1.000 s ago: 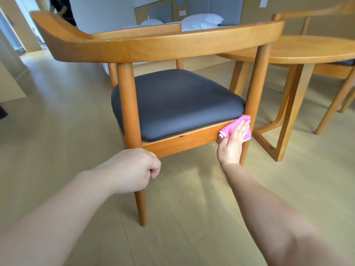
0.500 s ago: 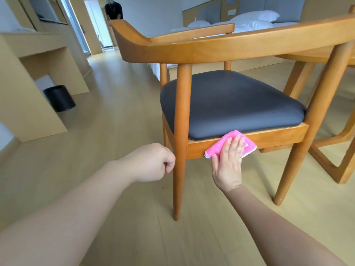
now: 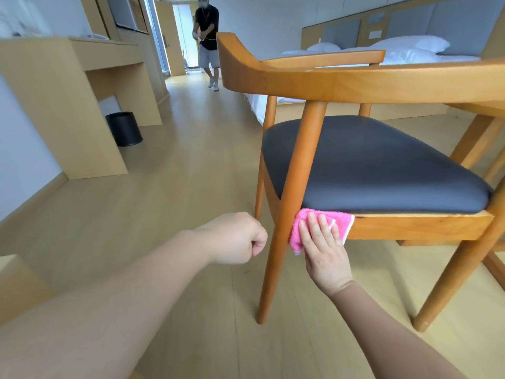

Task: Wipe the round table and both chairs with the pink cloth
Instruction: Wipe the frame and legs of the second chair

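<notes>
A wooden chair (image 3: pixel 410 80) with a dark grey seat cushion (image 3: pixel 377 165) fills the right half of the head view, seen from behind. My right hand (image 3: pixel 323 247) presses the pink cloth (image 3: pixel 297 231) flat against the wooden seat rail, right beside the chair's back left leg (image 3: pixel 281 233). My left hand (image 3: pixel 235 237) is a closed fist with nothing in it, hanging in the air just left of that leg. A corner of the round table (image 3: pixel 481 106) shows behind the chair at the right edge.
A built-in wooden desk (image 3: pixel 68 105) runs along the left wall with a black bin (image 3: pixel 124 128) under it. A bed with white pillows (image 3: pixel 404 49) stands behind the chair. A person (image 3: pixel 207 42) stands in the far doorway. Bare wooden floor lies to the left.
My right hand has slid the pink cloth leftward along the seat rail, from its right end to the back left leg. My view has turned left, bringing the desk and the person into sight.
</notes>
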Demonstrator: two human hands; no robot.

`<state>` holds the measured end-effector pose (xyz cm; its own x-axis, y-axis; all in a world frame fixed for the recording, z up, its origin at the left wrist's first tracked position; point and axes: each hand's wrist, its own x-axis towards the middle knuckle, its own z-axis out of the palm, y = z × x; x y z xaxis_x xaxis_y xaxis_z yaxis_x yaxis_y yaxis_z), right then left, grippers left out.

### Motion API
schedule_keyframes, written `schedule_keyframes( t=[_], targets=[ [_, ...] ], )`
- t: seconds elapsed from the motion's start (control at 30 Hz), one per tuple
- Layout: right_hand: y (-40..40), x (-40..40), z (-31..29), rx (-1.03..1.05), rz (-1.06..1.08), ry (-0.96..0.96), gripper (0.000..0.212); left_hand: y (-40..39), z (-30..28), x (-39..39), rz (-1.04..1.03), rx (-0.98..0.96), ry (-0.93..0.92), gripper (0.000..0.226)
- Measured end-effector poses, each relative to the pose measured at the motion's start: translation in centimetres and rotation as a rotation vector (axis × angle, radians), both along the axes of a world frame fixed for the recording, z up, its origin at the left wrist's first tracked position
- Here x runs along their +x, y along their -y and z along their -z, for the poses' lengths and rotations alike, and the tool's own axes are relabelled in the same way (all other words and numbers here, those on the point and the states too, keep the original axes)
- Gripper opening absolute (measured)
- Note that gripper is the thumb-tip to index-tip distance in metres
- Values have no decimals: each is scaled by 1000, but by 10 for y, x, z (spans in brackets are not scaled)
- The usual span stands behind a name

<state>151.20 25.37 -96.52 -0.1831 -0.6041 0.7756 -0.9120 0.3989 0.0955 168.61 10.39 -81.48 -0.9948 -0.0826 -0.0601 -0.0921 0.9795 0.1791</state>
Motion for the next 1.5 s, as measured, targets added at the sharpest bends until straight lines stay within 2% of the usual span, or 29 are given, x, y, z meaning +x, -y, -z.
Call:
schedule_keyframes(
  t=[0.1,0.33,0.43,0.63,0.93,1.07,1.17,1.23,1.33,1.5],
  targets=[
    [-3,-2,-2,-1,-47,12,70,3,4,0,-8,7,11,33],
    [5,8,-34,-150,-227,39,53,16,5,-3,-36,17,-63,30],
    [16,20,-45,-14,-276,-61,53,18,3,-1,-28,22,-78,29],
    [10,10,-56,343,-67,-341,67,23,-1,3,-67,26,-59,30],
    [-5,8,-102,571,-52,-483,67,19,-7,5,-67,91,-139,26],
    [-7,1,-148,531,-55,-495,72,18,-5,3,-145,133,-253,22],
    [-8,-3,-186,453,-41,-519,56,18,-5,4,-201,133,-335,32],
    [-8,-7,-210,414,-4,-509,54,19,-5,4,-238,97,-370,40],
    [-7,-8,-230,377,17,-497,51,21,-3,5,-253,105,-348,40],
    [-3,-3,-224,328,0,-443,50,22,3,6,-233,116,-309,44]
  ],
)
